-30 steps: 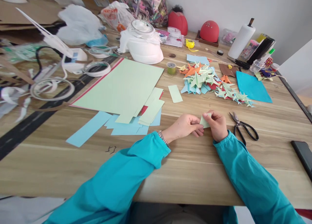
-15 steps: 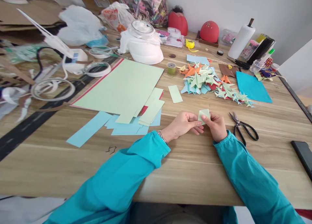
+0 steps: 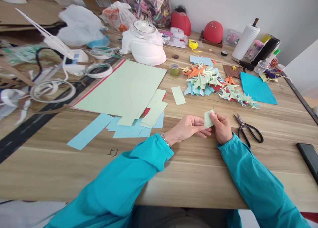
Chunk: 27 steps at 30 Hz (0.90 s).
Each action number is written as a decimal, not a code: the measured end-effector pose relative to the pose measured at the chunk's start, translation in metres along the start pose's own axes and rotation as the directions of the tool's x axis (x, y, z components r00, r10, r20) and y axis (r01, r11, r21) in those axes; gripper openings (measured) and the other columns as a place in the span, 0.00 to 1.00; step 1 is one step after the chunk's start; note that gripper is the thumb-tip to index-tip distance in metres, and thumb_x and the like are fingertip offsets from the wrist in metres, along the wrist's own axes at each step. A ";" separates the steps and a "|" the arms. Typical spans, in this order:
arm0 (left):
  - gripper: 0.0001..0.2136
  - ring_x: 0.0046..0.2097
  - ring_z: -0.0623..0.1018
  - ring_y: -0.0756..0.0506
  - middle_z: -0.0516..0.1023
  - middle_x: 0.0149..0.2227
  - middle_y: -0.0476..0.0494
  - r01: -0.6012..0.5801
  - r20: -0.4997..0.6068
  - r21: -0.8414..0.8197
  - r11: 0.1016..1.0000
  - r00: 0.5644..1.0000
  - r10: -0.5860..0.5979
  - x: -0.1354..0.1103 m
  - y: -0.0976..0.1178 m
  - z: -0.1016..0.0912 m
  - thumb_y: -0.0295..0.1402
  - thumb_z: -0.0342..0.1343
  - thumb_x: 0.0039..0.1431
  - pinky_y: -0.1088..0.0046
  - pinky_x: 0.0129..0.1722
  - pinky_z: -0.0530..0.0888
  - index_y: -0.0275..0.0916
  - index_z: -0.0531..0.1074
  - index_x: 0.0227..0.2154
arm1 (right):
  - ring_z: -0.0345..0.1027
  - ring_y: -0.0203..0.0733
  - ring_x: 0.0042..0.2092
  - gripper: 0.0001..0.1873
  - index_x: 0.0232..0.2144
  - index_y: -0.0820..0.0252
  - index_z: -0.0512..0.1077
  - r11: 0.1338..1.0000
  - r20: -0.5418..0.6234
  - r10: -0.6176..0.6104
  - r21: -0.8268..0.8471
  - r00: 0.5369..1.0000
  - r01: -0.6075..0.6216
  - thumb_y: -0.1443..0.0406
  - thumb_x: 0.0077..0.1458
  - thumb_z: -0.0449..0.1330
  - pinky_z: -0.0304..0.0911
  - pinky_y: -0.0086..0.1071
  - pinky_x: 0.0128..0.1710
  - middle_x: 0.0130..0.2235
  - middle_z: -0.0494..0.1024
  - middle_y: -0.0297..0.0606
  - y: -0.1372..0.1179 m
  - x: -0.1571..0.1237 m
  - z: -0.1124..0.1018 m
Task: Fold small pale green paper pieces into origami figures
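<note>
A small folded piece of pale green paper [image 3: 208, 119] is held up between both hands, above the table in front of me. My right hand [image 3: 222, 128] pinches its right edge, thumb on top and the other fingers curled behind. At the lower left edge of the paper, my left hand [image 3: 190, 128] holds on with thumb and fingertips, its other fingers stretched out underneath. Black-handled scissors [image 3: 250, 128] lie with blades parted to the right of my right hand. Beyond the hands rests a pale green paper strip [image 3: 178, 95].
Folded paper stars [image 3: 202, 79] in several colours are heaped farther back. Large green sheets [image 3: 124, 85] and blue strips [image 3: 90, 132] lie to the left. Also around are a thread spool [image 3: 174, 69], a turquoise packet [image 3: 258, 88], a phone [image 3: 308, 160] and tape rolls [image 3: 53, 90].
The green paper has turned and shifted slightly right, now showing a squarer face. My left hand has moved slightly right and its fingers have straightened a little.
</note>
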<state>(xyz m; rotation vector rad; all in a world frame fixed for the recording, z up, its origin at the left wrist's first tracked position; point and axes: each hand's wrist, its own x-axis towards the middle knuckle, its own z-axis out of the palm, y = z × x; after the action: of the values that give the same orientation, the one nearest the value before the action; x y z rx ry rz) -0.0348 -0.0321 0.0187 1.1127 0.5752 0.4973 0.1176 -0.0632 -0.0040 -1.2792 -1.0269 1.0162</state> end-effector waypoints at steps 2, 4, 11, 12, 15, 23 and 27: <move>0.13 0.38 0.80 0.43 0.80 0.36 0.35 0.004 0.002 -0.010 1.000 1.000 -0.004 0.000 -0.001 0.000 0.34 0.63 0.47 0.66 0.37 0.78 0.29 0.75 0.34 | 0.50 0.29 0.19 0.25 0.13 0.60 0.60 0.999 -0.006 -0.018 -0.034 1.000 0.017 0.49 0.47 0.60 0.46 0.26 0.18 0.16 0.61 0.28 0.000 0.000 0.000; 0.14 0.38 0.80 0.42 0.80 0.36 0.35 0.009 0.010 -0.023 1.000 1.000 -0.009 0.000 -0.001 -0.001 0.32 0.64 0.46 0.64 0.39 0.78 0.29 0.75 0.35 | 0.51 0.29 0.19 0.24 0.14 0.60 0.60 0.998 -0.012 -0.035 -0.060 0.999 0.034 0.50 0.47 0.60 0.47 0.26 0.19 0.16 0.62 0.29 0.000 0.001 0.000; 0.14 0.39 0.79 0.42 0.80 0.34 0.37 0.017 0.030 -0.023 1.000 0.999 -0.016 0.000 -0.001 -0.003 0.33 0.65 0.44 0.63 0.42 0.77 0.29 0.75 0.33 | 0.52 0.30 0.19 0.23 0.13 0.60 0.61 0.996 -0.002 -0.062 -0.063 0.998 0.062 0.52 0.48 0.61 0.48 0.26 0.18 0.15 0.63 0.29 -0.002 0.000 0.000; 0.13 0.37 0.80 0.42 0.80 0.33 0.37 0.023 0.012 -0.018 1.000 1.000 -0.023 0.000 -0.001 -0.002 0.36 0.64 0.46 0.63 0.40 0.77 0.29 0.75 0.32 | 0.52 0.29 0.19 0.23 0.13 0.60 0.62 0.996 0.011 -0.066 -0.059 0.998 0.067 0.52 0.48 0.61 0.49 0.26 0.18 0.15 0.62 0.29 -0.002 -0.001 0.000; 0.15 0.31 0.80 0.44 0.79 0.29 0.38 0.056 -0.036 -0.011 0.998 0.998 -0.056 0.001 -0.001 -0.001 0.40 0.62 0.47 0.65 0.35 0.78 0.29 0.74 0.29 | 0.54 0.30 0.20 0.21 0.15 0.61 0.64 0.997 0.049 -0.056 -0.050 0.997 0.058 0.53 0.46 0.62 0.51 0.27 0.19 0.16 0.65 0.29 -0.003 -0.001 0.000; 0.14 0.28 0.80 0.45 0.79 0.27 0.40 0.070 -0.021 -0.004 0.998 0.997 -0.070 0.002 -0.003 -0.001 0.38 0.63 0.47 0.69 0.29 0.77 0.30 0.75 0.31 | 0.60 0.33 0.22 0.17 0.22 0.62 0.70 0.994 0.114 0.015 -0.113 0.993 -0.002 0.55 0.37 0.68 0.57 0.27 0.20 0.20 0.70 0.30 -0.009 -0.003 0.000; 0.13 0.28 0.79 0.45 0.79 0.26 0.40 0.074 -0.020 0.015 0.997 0.997 -0.073 0.002 -0.004 -0.001 0.38 0.62 0.48 0.70 0.28 0.77 0.30 0.74 0.29 | 0.60 0.33 0.22 0.17 0.23 0.62 0.69 0.992 0.146 0.020 -0.123 0.989 -0.002 0.56 0.37 0.68 0.58 0.27 0.21 0.21 0.70 0.30 -0.010 -0.003 0.000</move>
<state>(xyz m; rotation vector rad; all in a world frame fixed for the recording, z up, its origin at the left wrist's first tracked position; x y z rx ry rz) -0.0336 -0.0314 0.0144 1.0989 0.6359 0.4407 0.1175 -0.0662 0.0056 -1.3257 -1.2123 1.0820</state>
